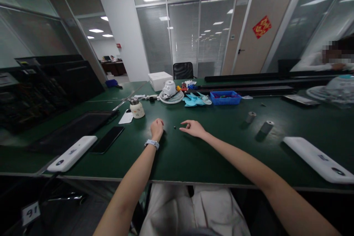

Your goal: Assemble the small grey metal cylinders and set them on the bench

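A tiny dark piece [174, 127], too small to name, lies on the green table [177, 162] between my two hands. My right hand [193, 128] is just to the right of it, thumb and fingers apart with a gap between them and nothing held. To the left of the piece, my left hand [157, 129] rests on the table with its fingers curled in; whether anything is inside is hidden. A watch with a pale band [152, 143] is on the left wrist.
Left stand a cream jar [137, 109], a white flat object [126, 117] and a black phone [107, 140]. Behind are white fan parts [171, 97], light-blue fan blades [194, 100] and a blue tray [225, 100]. Two grey cylinders [267, 127] stand right. A person [312, 61] sits far right.
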The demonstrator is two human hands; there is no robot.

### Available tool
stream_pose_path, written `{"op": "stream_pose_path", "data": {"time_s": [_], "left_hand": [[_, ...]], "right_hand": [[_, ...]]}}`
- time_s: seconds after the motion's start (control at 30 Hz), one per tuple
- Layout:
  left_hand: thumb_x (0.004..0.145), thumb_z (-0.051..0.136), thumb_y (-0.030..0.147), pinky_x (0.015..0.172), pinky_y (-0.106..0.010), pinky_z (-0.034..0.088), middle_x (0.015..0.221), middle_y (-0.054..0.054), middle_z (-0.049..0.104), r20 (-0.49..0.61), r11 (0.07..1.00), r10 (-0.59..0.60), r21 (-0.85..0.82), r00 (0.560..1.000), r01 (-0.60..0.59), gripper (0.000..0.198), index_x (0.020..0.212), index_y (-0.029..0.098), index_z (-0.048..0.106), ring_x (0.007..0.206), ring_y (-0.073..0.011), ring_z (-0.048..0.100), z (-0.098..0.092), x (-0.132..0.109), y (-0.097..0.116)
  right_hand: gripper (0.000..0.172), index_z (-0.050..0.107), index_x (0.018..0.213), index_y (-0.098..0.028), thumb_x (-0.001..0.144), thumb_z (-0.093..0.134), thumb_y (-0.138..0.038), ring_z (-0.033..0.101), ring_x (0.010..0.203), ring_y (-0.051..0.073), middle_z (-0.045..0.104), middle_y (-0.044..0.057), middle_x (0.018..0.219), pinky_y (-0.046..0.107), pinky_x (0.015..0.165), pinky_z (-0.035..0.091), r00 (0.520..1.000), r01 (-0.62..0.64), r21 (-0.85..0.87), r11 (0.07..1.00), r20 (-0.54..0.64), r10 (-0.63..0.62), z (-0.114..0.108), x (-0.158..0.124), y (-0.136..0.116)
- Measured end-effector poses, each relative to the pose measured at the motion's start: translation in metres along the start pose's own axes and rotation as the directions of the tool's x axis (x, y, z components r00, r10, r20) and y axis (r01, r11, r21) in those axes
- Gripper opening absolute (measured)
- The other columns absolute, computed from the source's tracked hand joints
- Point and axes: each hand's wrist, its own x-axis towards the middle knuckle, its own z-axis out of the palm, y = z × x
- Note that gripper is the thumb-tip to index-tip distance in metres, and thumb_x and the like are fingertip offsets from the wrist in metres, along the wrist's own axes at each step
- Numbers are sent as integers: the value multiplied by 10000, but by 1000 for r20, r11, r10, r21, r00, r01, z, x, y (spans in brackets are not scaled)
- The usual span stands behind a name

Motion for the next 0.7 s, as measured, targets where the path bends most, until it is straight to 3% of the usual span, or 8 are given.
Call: {"op": "stream_pose_path", "data": {"time_s": [0.2, 0.33, 0.43, 0.53, 0.6, 0.7], "left_hand": [[751, 325, 251, 621, -268, 375, 641, -44, 635, 49, 999, -1, 46, 999, -2, 290, 539, 203, 518, 697, -192, 562, 1, 1, 0], [747, 328, 247, 600, -273, 368, 624, -59, 633, 64, 995, -19, 94, 998, 13, 299, 528, 198, 526, 681, -199, 563, 0, 1, 2], [765, 319, 251, 597, -278, 369, 646, -76, 649, 72, 990, -13, 142, 997, 3, 328, 540, 193, 549, 673, -204, 569, 0, 0, 4], [780, 308, 247, 612, -287, 383, 685, -100, 671, 80, 980, -12, 199, 997, -4, 359, 572, 188, 595, 681, -216, 585, 1, 1, 7], [780, 312, 241, 622, -291, 391, 698, -114, 680, 92, 972, -27, 236, 995, 4, 367, 591, 186, 621, 694, -227, 596, 2, 2, 8], [781, 317, 237, 636, -298, 397, 708, -129, 685, 102, 958, -33, 287, 994, 2, 373, 600, 184, 640, 716, -242, 610, 3, 2, 9]], "right_hand": [[408, 737, 955, -294, 726, 623, -613, 581, 635, 124, 651, -7, 707, 232, 593, 425, 998, -13, -104, 994, -55, 7, 35, 29, -11], [338, 750, 920, -290, 777, 597, -555, 563, 630, 121, 653, -5, 714, 229, 565, 394, 999, 19, -87, 996, -23, -22, 24, 17, -10], [324, 744, 947, -300, 810, 562, -530, 567, 663, 134, 669, 0, 780, 239, 565, 389, 995, 69, -92, 993, -63, -75, -13, -11, 15], [313, 740, 954, -297, 820, 548, -504, 567, 684, 153, 665, 17, 805, 258, 590, 402, 965, 19, -219, 975, -251, -75, -71, -49, 59], [322, 734, 972, -279, 822, 539, -486, 575, 720, 172, 665, 35, 840, 285, 634, 418, 906, -96, -300, 949, -421, -41, -116, -75, 92], [372, 731, 955, -231, 804, 534, -508, 577, 747, 221, 666, 84, 872, 351, 666, 425, 748, -377, -250, 892, -650, 134, -177, -111, 134]]}}
